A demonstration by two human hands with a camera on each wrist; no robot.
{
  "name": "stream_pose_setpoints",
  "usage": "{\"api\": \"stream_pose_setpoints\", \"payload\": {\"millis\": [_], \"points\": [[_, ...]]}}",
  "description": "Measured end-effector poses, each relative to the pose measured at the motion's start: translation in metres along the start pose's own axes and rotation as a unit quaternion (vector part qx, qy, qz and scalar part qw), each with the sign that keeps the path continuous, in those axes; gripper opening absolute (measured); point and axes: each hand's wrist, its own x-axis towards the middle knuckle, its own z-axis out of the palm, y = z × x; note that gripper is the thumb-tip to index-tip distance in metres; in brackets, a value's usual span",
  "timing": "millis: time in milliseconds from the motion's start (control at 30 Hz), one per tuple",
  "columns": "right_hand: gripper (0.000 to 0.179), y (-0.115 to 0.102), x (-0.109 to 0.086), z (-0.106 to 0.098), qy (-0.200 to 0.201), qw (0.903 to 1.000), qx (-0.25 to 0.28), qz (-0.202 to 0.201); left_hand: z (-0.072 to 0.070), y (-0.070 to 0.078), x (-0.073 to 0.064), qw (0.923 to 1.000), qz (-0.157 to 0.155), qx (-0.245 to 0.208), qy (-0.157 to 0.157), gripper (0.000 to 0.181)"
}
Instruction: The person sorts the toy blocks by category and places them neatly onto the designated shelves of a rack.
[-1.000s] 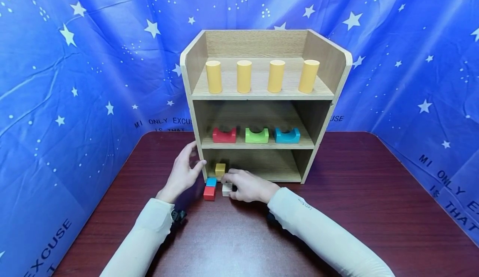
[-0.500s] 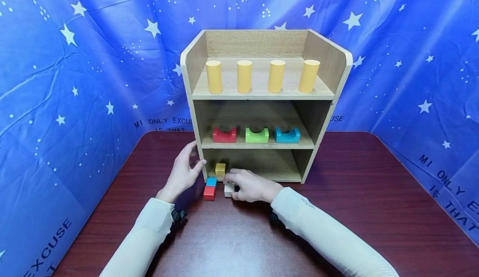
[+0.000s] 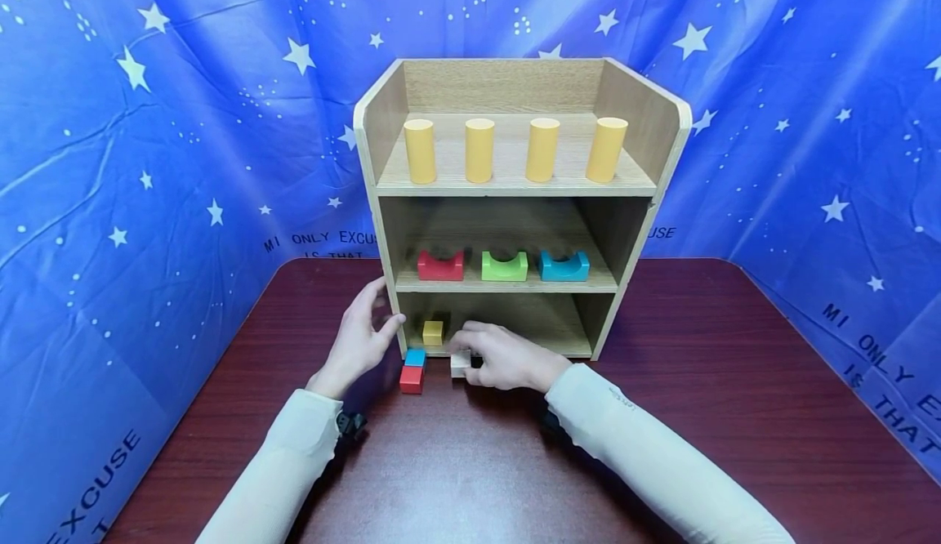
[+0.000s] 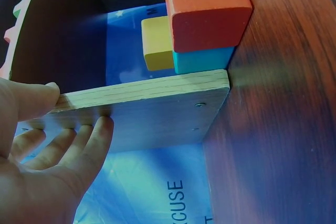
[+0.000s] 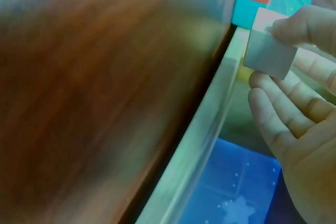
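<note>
Between thumb and fingers my right hand (image 3: 510, 358) pinches a white cube (image 5: 269, 53), just in front of the bottom shelf's front edge. My left hand (image 3: 356, 344) grips the left side panel of the wooden shelf unit (image 4: 147, 90), thumb on its front edge and fingers against the outer face. A red cube (image 3: 412, 380) and a blue cube (image 3: 415, 357) are at the panel's foot; in the left wrist view the red one overlaps the blue. On the bottom shelf, near its left end, sits a yellow cube (image 3: 433, 332).
Several yellow cylinders (image 3: 479, 150) stand in a row on the top shelf. The middle shelf bears a red arch block (image 3: 440, 267), a green one (image 3: 504, 268) and a blue one (image 3: 564, 267). Starry blue cloth (image 3: 220, 119) surrounds the dark wooden table (image 3: 706, 381).
My right hand has carried the white cube a little to the right and slightly up, away from the red and blue cubes. The left hand stays at the side panel.
</note>
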Motion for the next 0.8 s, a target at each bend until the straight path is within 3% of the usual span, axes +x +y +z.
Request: {"api": "stream_pose_setpoints", "payload": {"millis": [467, 800], "points": [[0.034, 0.016, -0.001, -0.010, 0.037, 0.9991, -0.001, 0.020, 0.000, 0.002, 0.000, 0.9999, 0.016, 0.003, 0.004, 0.060], [0.038, 0.031, 0.007, -0.010, 0.030, 0.9978, 0.024, 0.054, -0.001, 0.001, -0.001, 0.9999, 0.014, 0.006, 0.001, 0.060]]}}
